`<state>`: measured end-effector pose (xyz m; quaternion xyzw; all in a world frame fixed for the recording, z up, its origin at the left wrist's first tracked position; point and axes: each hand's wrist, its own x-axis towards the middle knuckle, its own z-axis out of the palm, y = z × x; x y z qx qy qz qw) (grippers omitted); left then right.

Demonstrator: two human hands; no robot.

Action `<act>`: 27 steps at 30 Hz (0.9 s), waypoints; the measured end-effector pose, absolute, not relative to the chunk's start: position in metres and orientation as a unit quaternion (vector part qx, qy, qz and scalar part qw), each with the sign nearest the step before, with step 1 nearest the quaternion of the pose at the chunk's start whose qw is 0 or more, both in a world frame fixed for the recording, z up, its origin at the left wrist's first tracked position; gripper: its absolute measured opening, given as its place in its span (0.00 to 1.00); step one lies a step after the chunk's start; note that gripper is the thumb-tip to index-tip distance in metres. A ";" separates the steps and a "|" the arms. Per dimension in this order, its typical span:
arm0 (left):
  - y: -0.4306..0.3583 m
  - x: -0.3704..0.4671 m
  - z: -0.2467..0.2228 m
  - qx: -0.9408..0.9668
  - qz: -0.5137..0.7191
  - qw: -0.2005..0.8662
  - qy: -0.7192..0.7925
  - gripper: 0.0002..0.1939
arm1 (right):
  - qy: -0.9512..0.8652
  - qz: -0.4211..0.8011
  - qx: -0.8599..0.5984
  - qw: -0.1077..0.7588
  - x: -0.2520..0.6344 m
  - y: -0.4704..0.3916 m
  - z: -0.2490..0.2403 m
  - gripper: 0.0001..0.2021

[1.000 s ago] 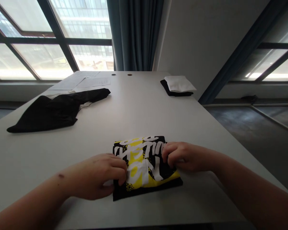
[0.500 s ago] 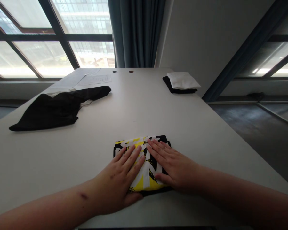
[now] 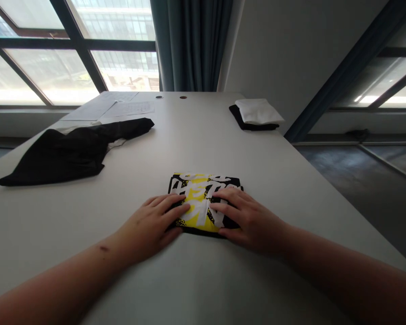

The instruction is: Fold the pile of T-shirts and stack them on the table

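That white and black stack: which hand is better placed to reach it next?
Probably the right hand: it rests on the right side of the printed cloth, nearer the stack. The left hand lies on the cloth's left side, farther from it.

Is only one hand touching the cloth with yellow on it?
No, the left hand and the right hand both lie on the yellow, black and white cloth.
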<state>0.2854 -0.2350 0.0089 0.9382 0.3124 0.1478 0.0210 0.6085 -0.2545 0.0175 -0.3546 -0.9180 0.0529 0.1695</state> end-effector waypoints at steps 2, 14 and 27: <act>-0.229 0.281 0.013 0.931 0.146 0.041 0.332 0.21 | -0.931 0.039 -0.322 0.167 0.610 -0.255 0.023 0.17; -0.244 0.284 0.038 0.931 0.204 -0.013 0.303 0.09 | -0.932 -0.029 -0.295 0.208 0.611 -0.265 0.039 0.09; -0.241 0.288 0.029 0.965 0.131 -0.008 0.228 0.06 | -0.951 0.072 -0.282 0.103 0.616 -0.261 0.033 0.05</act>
